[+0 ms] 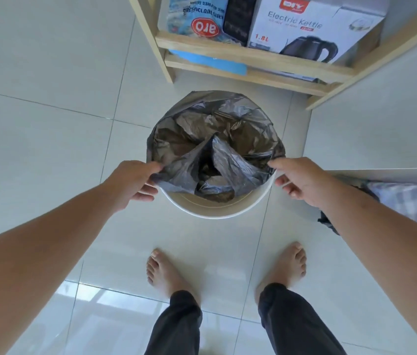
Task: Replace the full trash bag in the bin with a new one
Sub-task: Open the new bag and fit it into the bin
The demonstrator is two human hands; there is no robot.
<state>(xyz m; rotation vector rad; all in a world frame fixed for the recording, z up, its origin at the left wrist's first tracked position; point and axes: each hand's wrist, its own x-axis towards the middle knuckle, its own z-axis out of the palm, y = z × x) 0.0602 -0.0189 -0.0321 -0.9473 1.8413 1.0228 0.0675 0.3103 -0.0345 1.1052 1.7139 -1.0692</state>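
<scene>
Round white plastic bin [216,212] sits on the tile floor dead centre. Left hand [130,183] pinches the thin grey plastic trash bag [217,139] edge at 9 o'clock; right hand [297,179] grips it at 3 o'clock, near side unhooked.

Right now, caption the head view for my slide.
Left hand and right hand fit grey bag over white bin.

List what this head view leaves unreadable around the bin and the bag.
- Bin contents, head view: hidden by the grey bag.
- Left hand fingertips: tucked under bag plastic.
- Dark item on the floor: covered by the right forearm.
- Kettle box: cut off by the top edge.
</scene>
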